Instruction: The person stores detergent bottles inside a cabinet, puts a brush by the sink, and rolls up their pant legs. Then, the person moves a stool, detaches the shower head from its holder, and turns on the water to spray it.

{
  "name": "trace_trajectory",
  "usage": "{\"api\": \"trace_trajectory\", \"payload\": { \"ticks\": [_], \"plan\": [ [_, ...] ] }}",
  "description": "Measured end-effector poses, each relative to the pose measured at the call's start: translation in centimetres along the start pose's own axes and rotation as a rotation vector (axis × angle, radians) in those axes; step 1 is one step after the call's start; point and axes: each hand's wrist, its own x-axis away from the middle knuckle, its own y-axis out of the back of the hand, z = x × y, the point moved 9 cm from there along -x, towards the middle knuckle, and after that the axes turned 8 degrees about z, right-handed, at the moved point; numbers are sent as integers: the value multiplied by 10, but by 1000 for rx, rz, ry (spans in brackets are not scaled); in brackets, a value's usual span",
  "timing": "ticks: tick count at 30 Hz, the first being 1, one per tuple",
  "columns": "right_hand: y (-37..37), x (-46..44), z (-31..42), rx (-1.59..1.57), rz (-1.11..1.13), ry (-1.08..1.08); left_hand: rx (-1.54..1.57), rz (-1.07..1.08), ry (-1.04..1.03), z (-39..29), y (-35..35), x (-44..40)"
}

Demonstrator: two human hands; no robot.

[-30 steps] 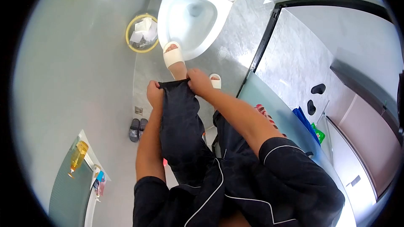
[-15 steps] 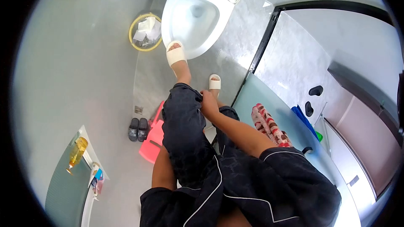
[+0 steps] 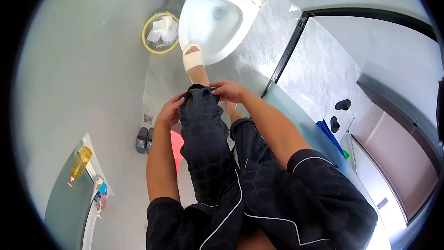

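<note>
While one cream slipper [image 3: 194,60] rests on the single toilet [image 3: 217,58] and two dark slippers [image 3: 142,140] lie left, both arms reach forward: the left hand [image 3: 170,111] and right hand [image 3: 229,92], fingers bent, pinch opposite sides of one raised trouser leg [image 3: 203,122] at its far end, mid-scene.

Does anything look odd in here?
Perhaps one thing: a slippered foot seems propped on the front rim of the toilet, an unusual footrest. The left hand and right hand touch the black trouser leg. I see no spill.
</note>
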Motion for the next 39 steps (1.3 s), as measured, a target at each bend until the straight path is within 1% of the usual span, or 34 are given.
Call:
{"api": "trace_trajectory", "payload": {
  "ticks": [1,2,3,4,5,6,7,8,9,10,11,13,14,16,17,19,20,22,23,25,26,29,30,31,32,33,34,35,37,38,39],
  "plan": [
    [-7,-3,2,266,89,-103,2,-2,2,-4,5,-6],
    [-10,-5,11,264,90,-107,-195,-45,89,0,19,-12],
    [-14,-7,19,440,109,-106,-392,-89,176,2,27,-15],
    [-22,-8,23,616,129,-103,-389,-92,178,2,28,-19],
    [-27,-13,18,616,132,-104,-627,-350,5,-23,38,-18],
    [-26,-17,32,858,-37,43,-860,-608,-178,-50,36,-6],
    [-27,-13,47,1095,-212,196,-859,-609,-182,-46,27,-6],
    [-40,0,45,1098,-213,199,-1126,-715,-347,-59,4,8],
    [-66,33,59,1269,-355,389,-1392,-816,-516,-65,-21,25],
    [-90,67,65,1432,-500,582,-1392,-892,-523,-59,-22,41],
    [-91,84,54,1435,-502,581,-1389,-891,-525,-46,-22,59],
    [-84,119,39,1356,-567,650,-1298,-784,-486,-16,-15,86],
    [-87,122,32,1356,-565,647,-1296,-785,-483,-9,-9,90],
    [-85,114,11,1184,-447,512,-1097,-563,-560,13,3,83],
    [-86,111,6,1187,-446,518,-1098,-567,-566,20,5,82],
    [-65,93,-24,878,-386,362,-1031,-504,-542,31,2,77],
    [-66,92,-31,881,-385,371,-992,-473,-525,39,-1,75],
    [-59,97,-61,857,-479,236,-900,-429,-486,56,-10,72],
    [-61,99,-80,855,-481,231,-841,-402,-456,66,-13,73],
    [-64,105,-96,856,-529,362,-683,-336,-386,79,-20,80],
    [-64,110,-83,862,-527,363,-582,-290,-335,85,-23,85],
    [-96,115,-75,482,228,-265,-258,-125,-101,82,-19,102],
    [-56,98,-81,448,164,-317,-159,-93,-30,76,-11,104],
    [-17,72,-62,519,10,-93,-105,-113,-27,65,-2,102],
    [-9,60,-27,695,-136,110,-83,-196,-144,46,12,91],
    [-6,42,-9,701,-167,206,-71,-274,-262,27,26,82],
    [-5,26,8,706,-200,304,-72,-276,-267,12,23,73],
    [-15,18,24,707,-196,305,-97,-269,-235,0,12,66],
    [-47,14,36,351,-31,71,-116,-263,-198,-12,11,49],
    [-48,15,48,348,-33,64,-193,-132,-93,-9,5,36],
    [-46,13,51,364,-8,-28,-268,-1,10,-2,-4,28]
  ]
}}
